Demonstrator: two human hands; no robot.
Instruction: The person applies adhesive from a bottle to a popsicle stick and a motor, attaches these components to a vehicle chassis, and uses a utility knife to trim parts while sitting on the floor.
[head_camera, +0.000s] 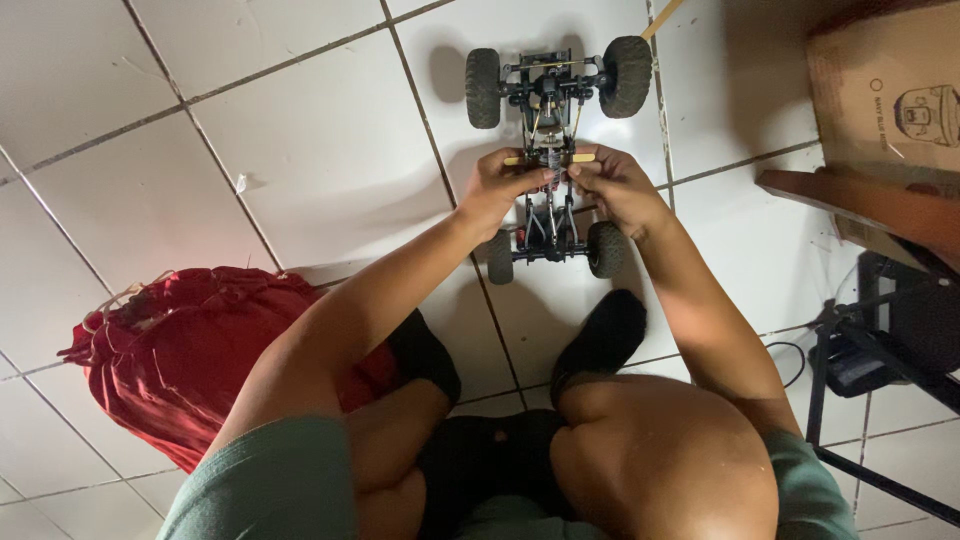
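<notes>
A small four-wheeled model car chassis without a body shell lies on the white tiled floor ahead of me, knobby black tyres at each corner. My left hand and my right hand meet over the middle of the chassis. Both pinch a thin yellowish stick-like piece that lies across the frame. The fingers hide the parts under them. My bare knees and black socks are at the bottom of the view.
A red cloth bag lies on the floor at my left. A cardboard box and a dark wooden board sit at the right, above a black metal frame with cables.
</notes>
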